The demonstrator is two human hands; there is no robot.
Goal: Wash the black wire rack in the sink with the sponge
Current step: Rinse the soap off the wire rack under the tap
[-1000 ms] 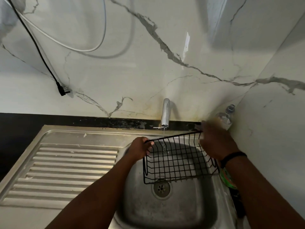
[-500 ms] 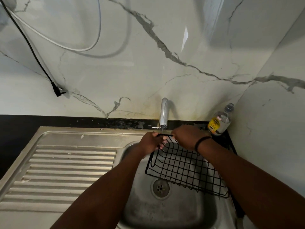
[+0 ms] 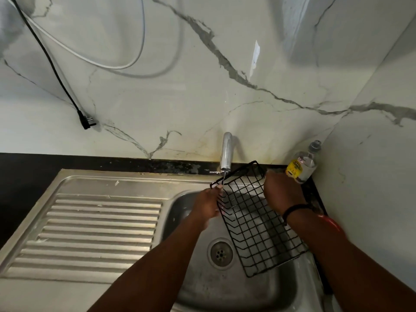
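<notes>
The black wire rack (image 3: 254, 224) hangs tilted over the steel sink (image 3: 202, 289), its far end up under the tap (image 3: 225, 154), its near end low at the right of the basin. A thin stream of water falls from the tap onto the rack's top corner. My left hand (image 3: 208, 204) grips the rack's upper left edge. My right hand (image 3: 282, 191) is closed on the upper right side of the rack. No sponge is visible in either hand.
A ribbed steel draining board (image 3: 90, 233) lies left of the basin. A clear bottle with a yellow label (image 3: 301, 165) stands in the back right corner. A black plug (image 3: 86, 122) and cables hang on the marble wall. The drain (image 3: 221, 253) is uncovered.
The rack has turned from lying crosswise to running lengthwise, its near end swung down to the right. My right hand moved right along the top edge, and my left hand dropped slightly.
</notes>
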